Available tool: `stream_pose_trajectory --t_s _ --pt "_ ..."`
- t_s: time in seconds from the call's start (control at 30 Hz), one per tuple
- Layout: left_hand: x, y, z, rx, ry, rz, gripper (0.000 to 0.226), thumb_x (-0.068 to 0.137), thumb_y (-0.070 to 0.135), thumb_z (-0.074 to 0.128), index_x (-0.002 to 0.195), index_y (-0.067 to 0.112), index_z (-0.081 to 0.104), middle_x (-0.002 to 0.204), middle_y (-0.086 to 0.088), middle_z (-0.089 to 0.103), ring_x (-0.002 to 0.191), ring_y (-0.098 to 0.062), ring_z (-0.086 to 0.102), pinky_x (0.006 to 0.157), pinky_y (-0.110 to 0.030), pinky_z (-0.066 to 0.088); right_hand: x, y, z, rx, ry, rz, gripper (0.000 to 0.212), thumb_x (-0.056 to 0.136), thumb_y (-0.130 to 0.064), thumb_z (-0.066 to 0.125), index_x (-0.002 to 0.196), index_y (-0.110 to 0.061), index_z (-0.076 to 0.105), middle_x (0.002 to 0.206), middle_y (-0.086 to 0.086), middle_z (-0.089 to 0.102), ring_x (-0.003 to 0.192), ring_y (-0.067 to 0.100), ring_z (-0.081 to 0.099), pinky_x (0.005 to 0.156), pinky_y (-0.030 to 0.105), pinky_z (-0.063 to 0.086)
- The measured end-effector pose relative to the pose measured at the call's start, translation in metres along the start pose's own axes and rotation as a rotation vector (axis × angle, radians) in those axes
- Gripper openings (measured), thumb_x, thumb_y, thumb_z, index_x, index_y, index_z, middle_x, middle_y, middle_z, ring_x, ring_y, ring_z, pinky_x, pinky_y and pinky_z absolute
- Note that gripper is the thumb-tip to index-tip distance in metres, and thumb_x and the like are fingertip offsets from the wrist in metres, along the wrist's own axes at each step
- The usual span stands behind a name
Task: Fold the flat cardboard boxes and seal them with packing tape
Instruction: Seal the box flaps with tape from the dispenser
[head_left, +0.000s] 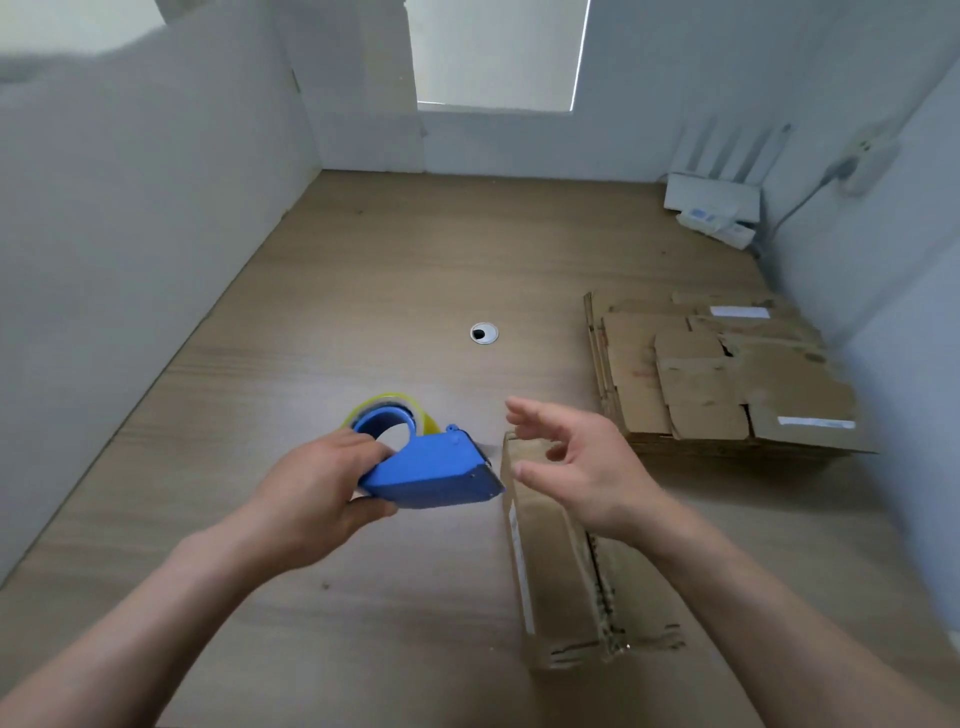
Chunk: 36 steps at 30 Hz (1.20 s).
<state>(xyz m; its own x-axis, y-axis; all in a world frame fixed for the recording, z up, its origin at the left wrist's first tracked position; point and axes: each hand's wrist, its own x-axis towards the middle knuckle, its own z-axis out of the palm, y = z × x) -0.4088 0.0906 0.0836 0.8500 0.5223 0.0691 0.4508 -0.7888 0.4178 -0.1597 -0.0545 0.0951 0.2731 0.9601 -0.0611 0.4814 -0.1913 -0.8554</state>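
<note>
My left hand (317, 488) grips a blue tape dispenser (434, 475) with a yellowish roll of packing tape, holding it just above the wooden table (363, 291). The dispenser's front end points right, close to the far end of a folded cardboard box (558, 566) that lies lengthwise on the table. My right hand (576, 460) hovers over that far end with fingers spread and slightly bent, holding nothing. A stack of flat cardboard boxes (722, 374) lies further back on the right.
A round cable hole (484, 333) sits in the table's middle. A white router (714, 200) with upright antennas and a small white box stand in the back right corner. White walls close the table in on the left, back and right.
</note>
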Motion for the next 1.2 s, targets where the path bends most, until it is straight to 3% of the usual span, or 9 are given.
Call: stream_pose_trajectory --t_s 0.13,0.23,0.33,0.4,0.5,0.6,0.73,0.97,1.2 --pt "0.016 0.020 -0.009 -0.001 -0.024 0.034 0.027 0.069 0.037 0.072 0.076 0.044 0.047 0.074 0.025 0.048 0.072 -0.007 0.048 0.061 -0.030 0.044 0.001 0.005 -0.014 0.085 -0.048 0.020 0.050 0.087 -0.009 0.073 0.133 -0.023 0.063 0.118 -0.013 0.069 0.108 -0.006 0.063 0.095 0.024 0.054" --pt "0.026 0.033 -0.012 0.012 -0.059 0.045 0.041 0.069 0.035 0.076 0.074 0.049 0.037 0.074 0.026 0.047 0.072 -0.004 0.045 0.062 -0.018 0.037 0.001 0.015 -0.024 0.156 -0.017 0.010 0.029 0.089 -0.007 0.072 0.115 -0.020 0.075 0.103 -0.010 0.076 0.097 0.000 0.069 0.087 0.022 0.056" --pt "0.036 0.042 -0.010 0.013 -0.094 0.044 0.031 0.066 0.041 0.072 0.071 0.046 0.042 0.071 0.026 0.048 0.072 -0.003 0.045 0.060 -0.023 0.040 0.000 0.025 -0.030 0.224 -0.003 0.004 0.020 0.089 -0.005 0.072 0.092 -0.023 0.078 0.085 -0.013 0.076 0.081 -0.001 0.069 0.072 0.013 0.051" --pt "0.043 0.049 -0.010 -0.001 -0.134 -0.020 0.021 0.063 0.047 0.070 0.070 0.034 0.055 0.070 0.020 0.055 0.070 -0.006 0.050 0.059 -0.029 0.043 0.000 0.033 -0.034 0.250 0.010 0.001 0.015 0.089 -0.006 0.072 0.087 -0.020 0.078 0.083 -0.009 0.076 0.077 0.002 0.069 0.070 0.017 0.051" --pt "0.056 0.058 -0.014 -0.163 -0.228 -0.160 0.038 0.056 0.060 0.070 0.071 0.027 0.062 0.062 0.008 0.058 0.058 -0.008 0.053 0.052 -0.024 0.038 0.000 0.039 -0.039 0.276 0.058 0.000 0.012 0.090 -0.007 0.071 0.083 -0.014 0.077 0.077 -0.001 0.075 0.070 0.010 0.067 0.066 0.027 0.055" --pt "0.067 0.053 -0.022 -0.438 -0.220 -0.218 0.046 0.054 0.066 0.075 0.065 0.024 0.061 0.055 0.008 0.048 0.051 -0.006 0.043 0.049 -0.021 0.030 0.006 0.042 -0.053 0.356 0.077 0.070 0.016 0.090 -0.003 0.069 0.075 -0.005 0.073 0.060 0.004 0.065 0.056 0.008 0.057 0.057 0.023 0.048" --pt "0.071 0.023 -0.034 -0.531 -0.158 -0.358 0.076 0.041 0.084 0.076 0.067 0.013 0.066 0.056 0.005 0.049 0.051 -0.009 0.044 0.048 -0.018 0.029 0.017 0.067 -0.085 0.472 0.260 0.271 0.018 0.091 0.000 0.066 0.076 0.009 0.066 0.058 0.012 0.056 0.051 0.018 0.049 0.049 0.027 0.044" --pt "0.093 -0.009 -0.016 -0.576 -0.279 -0.468 0.094 0.037 0.079 0.082 0.079 -0.004 0.067 0.068 -0.013 0.060 0.061 -0.023 0.053 0.060 -0.031 0.033 0.041 0.095 -0.080 0.472 0.272 0.510 0.017 0.095 -0.005 0.062 0.086 0.009 0.068 0.066 0.012 0.056 0.054 0.016 0.048 0.049 0.028 0.043" --pt "0.096 -0.025 -0.007 -0.573 -0.362 -0.507 0.071 0.053 0.062 0.080 0.085 0.000 0.072 0.087 -0.029 0.065 0.068 -0.027 0.060 0.067 -0.036 0.037 0.040 0.115 -0.056 0.451 0.266 0.579 0.022 0.093 -0.009 0.065 0.072 -0.005 0.067 0.060 0.005 0.057 0.055 0.018 0.047 0.049 0.029 0.041"
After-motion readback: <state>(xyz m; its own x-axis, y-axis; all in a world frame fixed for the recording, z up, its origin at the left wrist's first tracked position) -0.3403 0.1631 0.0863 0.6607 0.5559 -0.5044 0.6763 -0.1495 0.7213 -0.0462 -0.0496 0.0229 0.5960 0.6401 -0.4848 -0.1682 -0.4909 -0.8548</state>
